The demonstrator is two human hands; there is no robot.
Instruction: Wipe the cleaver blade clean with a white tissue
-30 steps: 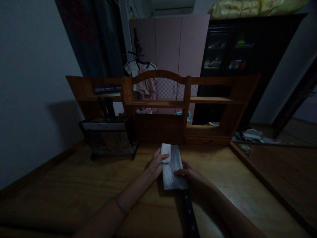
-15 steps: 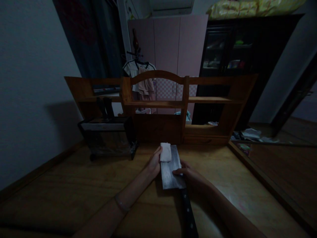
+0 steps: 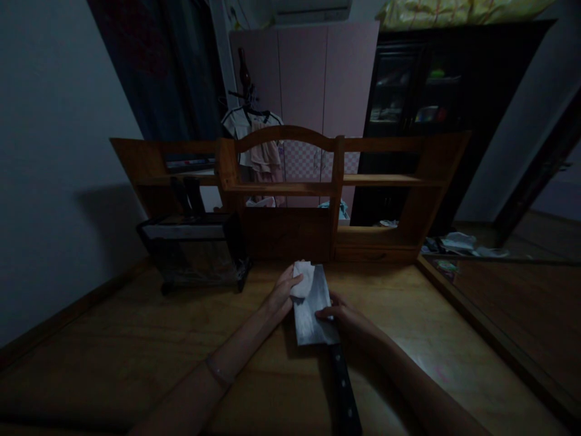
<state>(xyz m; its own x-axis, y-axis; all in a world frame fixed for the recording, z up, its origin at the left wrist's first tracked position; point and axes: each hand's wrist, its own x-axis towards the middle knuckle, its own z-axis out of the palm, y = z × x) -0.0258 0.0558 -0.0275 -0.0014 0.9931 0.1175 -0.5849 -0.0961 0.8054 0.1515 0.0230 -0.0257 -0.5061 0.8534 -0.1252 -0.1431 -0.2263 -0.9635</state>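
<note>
A cleaver lies flat on the wooden desk [image 3: 136,357], its wide steel blade [image 3: 313,315] pointing away from me and its dark handle [image 3: 344,393] toward me. My left hand [image 3: 281,293] is closed on a folded white cloth [image 3: 303,280] and presses it on the far left part of the blade. At the blade's right edge, near the handle, my right hand [image 3: 342,315] rests with its fingertips on the steel, fingers bent and pressed down.
A wooden shelf unit [image 3: 290,188] stands at the back of the desk. A dark rack holding black knife handles [image 3: 193,245] sits at its left. Behind are a pink wardrobe [image 3: 313,79], hanging clothes and a dark cabinet. The desk's right edge [image 3: 481,330] drops off.
The cloth has shifted slightly on the far end of the blade and now looks more crumpled. The view has dipped a little; the right hand stays in place.
</note>
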